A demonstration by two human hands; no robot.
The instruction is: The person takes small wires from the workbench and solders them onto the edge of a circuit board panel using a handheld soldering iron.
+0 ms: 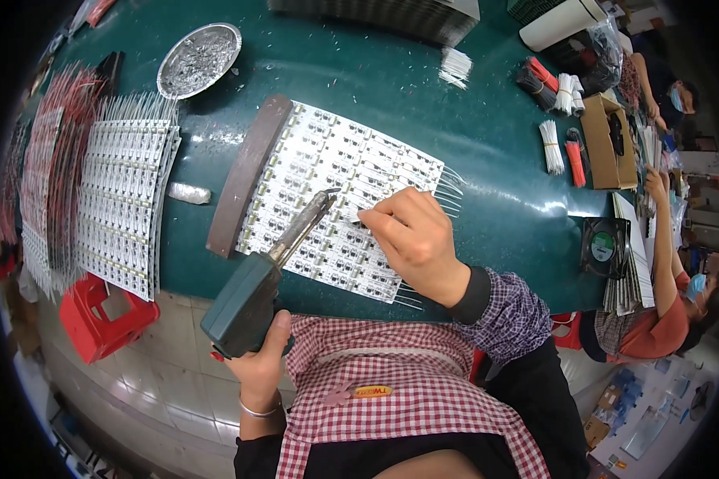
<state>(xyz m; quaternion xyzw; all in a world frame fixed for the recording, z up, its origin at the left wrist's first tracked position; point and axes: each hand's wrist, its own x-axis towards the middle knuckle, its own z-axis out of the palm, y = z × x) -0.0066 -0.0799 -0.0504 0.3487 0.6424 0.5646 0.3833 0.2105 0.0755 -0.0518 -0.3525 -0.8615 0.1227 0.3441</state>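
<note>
My left hand (262,369) is wrapped round the dark green handle of a soldering gun (244,307). Its metal tip reaches over a white panel of small circuit boards (315,156), just left of my other hand's fingertips. My right hand (419,246) is closed in a pinch above the panel's middle; what it pinches is too small to make out. Thin white wires (450,191) stick out past the panel's right edge. Along the left edge of the panel lies a brown bar (248,180).
Left, wired board panels (124,199) stand stacked beside a small silvery block (189,193). A metal bowl (200,60) holds solder scraps. Wire bundles (551,148), a cardboard box (607,140) and a black fan (604,247) lie right. Two masked people work beyond. A red stool (104,319) stands below.
</note>
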